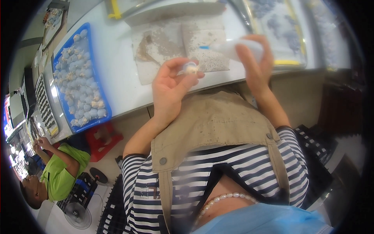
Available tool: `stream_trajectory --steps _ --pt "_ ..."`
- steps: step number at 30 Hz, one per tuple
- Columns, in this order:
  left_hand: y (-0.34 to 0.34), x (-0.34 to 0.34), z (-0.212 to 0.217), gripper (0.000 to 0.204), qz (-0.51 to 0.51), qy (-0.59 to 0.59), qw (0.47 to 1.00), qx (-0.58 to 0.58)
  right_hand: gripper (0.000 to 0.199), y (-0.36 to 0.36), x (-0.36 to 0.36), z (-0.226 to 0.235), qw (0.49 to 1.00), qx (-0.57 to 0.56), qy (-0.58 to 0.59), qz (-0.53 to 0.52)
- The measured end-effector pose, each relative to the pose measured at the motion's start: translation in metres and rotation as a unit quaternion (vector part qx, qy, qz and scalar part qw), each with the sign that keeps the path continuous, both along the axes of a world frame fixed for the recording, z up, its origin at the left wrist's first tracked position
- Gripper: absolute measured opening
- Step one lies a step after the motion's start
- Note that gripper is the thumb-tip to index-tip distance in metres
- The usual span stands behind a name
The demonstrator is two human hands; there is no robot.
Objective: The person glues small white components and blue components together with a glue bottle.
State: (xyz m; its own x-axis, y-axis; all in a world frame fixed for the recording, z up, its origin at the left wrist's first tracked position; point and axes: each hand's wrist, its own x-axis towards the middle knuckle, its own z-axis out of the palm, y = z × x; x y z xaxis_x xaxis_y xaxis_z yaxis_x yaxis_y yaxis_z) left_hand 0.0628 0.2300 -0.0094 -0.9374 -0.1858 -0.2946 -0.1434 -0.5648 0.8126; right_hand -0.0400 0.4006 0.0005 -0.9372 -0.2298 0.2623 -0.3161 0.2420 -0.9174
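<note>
Between the thumb and fingers of my left hand is a small rounded piece, pale blue and cream; its exact kind I cannot make out. My right hand is wrapped round a white squeeze bottle, tilted on its side. The bottle's blue nozzle tip points left, a little above the small piece and apart from it. Both hands are raised over the near edge of the white table. Beneath them lies a stained, flattened piece of cardboard. Motion blurs the right hand and bottle.
A blue tray full of small pale blue and cream pieces stands at the left. At the far right lies a tray with yellow edging. A red stool and a co-worker in a green shirt are at the lower left.
</note>
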Motion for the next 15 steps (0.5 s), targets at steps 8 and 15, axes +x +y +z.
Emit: stream_trajectory --steps 8,15 --pt "-0.004 0.003 0.009 0.033 -0.068 0.076 0.995 0.012 0.017 -0.016 -0.030 -0.041 0.982 0.183 0.038 0.008" --pt "-0.002 -0.003 0.007 0.033 -0.070 0.057 0.996 0.012 0.007 0.077 -0.106 -0.037 0.892 0.323 0.288 -0.134"
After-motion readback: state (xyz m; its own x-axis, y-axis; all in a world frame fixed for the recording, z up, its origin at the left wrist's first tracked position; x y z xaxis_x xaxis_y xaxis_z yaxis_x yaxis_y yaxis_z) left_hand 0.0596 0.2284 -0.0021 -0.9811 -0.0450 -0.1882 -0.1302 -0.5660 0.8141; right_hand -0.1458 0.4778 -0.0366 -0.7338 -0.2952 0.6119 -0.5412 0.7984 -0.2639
